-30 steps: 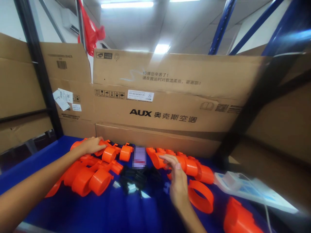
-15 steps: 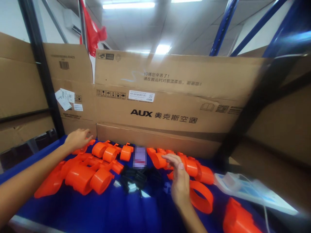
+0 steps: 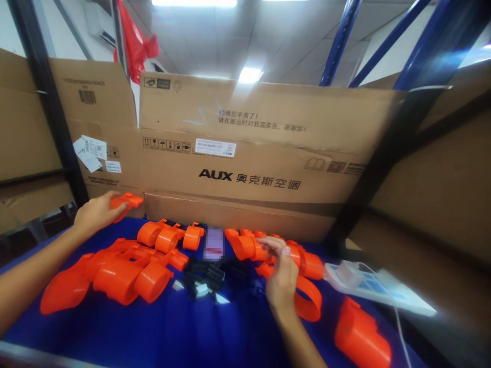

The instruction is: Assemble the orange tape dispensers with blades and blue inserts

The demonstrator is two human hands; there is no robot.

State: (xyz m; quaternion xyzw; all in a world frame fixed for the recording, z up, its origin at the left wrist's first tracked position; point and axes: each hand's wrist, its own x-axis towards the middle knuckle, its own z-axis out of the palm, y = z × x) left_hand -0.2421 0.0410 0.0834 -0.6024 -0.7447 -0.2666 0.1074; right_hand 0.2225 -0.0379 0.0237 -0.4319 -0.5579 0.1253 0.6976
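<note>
Two hands share the table (image 3: 230, 332): the left hand (image 3: 94, 213) pinches a small orange part (image 3: 128, 200), held clear of the pile (image 3: 123, 271) near the cardboard (image 3: 249, 204), probably to single it out, while the right hand (image 3: 282, 278), half-curled and gripping nothing, rests on the tubes (image 3: 245, 245).

Bright ceiling strip lights (image 3: 194, 2) glare overhead; right edge blurred and stretched.

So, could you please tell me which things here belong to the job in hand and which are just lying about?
In use: orange part in the left hand; orange tubes by the right hand; orange ring; orange housings.
Lying about: black clips; power strip; boxes; red bag.
</note>
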